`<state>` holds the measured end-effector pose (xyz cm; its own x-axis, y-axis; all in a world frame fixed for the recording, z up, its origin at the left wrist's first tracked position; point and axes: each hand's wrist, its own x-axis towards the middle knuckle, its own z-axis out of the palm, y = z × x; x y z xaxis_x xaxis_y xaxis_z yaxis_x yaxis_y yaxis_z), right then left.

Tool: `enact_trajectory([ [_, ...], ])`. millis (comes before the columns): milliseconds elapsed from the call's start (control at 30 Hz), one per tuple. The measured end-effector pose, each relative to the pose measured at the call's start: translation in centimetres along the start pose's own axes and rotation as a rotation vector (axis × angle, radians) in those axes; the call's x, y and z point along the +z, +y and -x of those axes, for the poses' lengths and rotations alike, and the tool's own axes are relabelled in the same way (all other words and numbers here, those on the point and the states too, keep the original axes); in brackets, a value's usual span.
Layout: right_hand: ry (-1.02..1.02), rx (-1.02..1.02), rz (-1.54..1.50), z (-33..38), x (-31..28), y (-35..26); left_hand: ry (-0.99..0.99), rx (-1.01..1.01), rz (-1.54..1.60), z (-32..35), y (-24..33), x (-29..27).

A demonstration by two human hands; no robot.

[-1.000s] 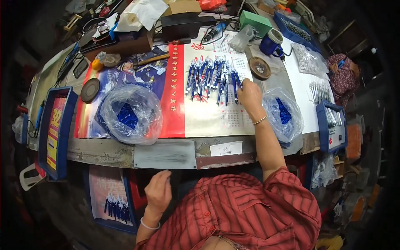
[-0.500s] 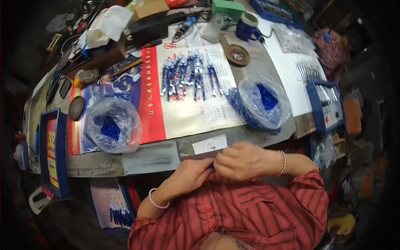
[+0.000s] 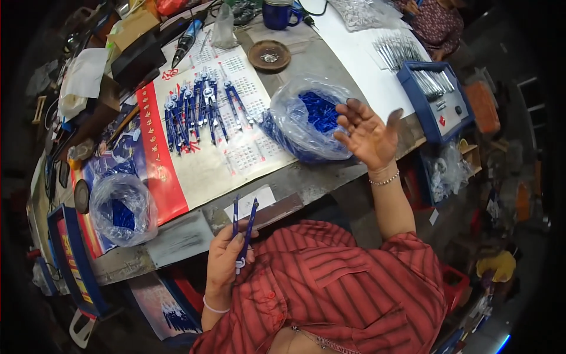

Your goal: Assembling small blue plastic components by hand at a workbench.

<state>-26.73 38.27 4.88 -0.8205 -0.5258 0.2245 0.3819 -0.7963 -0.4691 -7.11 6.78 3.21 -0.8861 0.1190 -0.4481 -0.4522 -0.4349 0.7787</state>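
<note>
Your workbench (image 3: 306,183) is a worn grey slab in a dim, crowded workshop, and most of its middle is covered by a big wall calendar sheet (image 3: 206,159) with a red strip down one side. On that sheet lies a row of finished blue compasses (image 3: 197,112), legs pointing toward you. To their right sits a clear plastic bag of blue parts (image 3: 309,118); a second, smaller bag of blue parts (image 3: 121,209) rests near the left edge. Farther back you have a round brown dish (image 3: 269,56), a dark blue mug (image 3: 280,13) and a black tool with a blue grip (image 3: 186,40). A white sheet (image 3: 359,65) on the right carries rows of metal pins (image 3: 395,50), just beside a blue tray (image 3: 439,100) holding more of them. Blue crates stand below the bench on your left.

Your left hand (image 3: 227,259) is closed around one blue compass (image 3: 243,227), held upright over your lap at the near edge of the bench, its two legs slightly apart. Your right hand (image 3: 368,133) is spread wide, palm up and holding nothing, just beside the larger bag.
</note>
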Motion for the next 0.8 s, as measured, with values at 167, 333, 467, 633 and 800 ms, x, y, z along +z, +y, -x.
enact_trajectory([
  [167,0.368,0.064,1.245,-1.1,0.7,-1.9,-0.031,-0.035,0.062,-0.1,0.0,1.4],
  [333,-0.044,0.12,2.278,-2.9,-0.7,-0.1,-0.043,-0.024,0.072,0.1,0.1,2.1],
  [467,-0.019,0.276,2.333,-4.1,-1.4,0.3,-0.021,-0.031,0.084,0.1,0.2,2.1],
  [633,-0.078,0.227,2.356,-4.2,-2.2,-0.3,-0.014,-0.018,0.071,0.1,-0.3,1.5],
  [800,-0.041,0.177,2.208,-4.1,-2.3,-1.1,-0.014,-0.016,0.131,0.4,-0.4,1.1],
])
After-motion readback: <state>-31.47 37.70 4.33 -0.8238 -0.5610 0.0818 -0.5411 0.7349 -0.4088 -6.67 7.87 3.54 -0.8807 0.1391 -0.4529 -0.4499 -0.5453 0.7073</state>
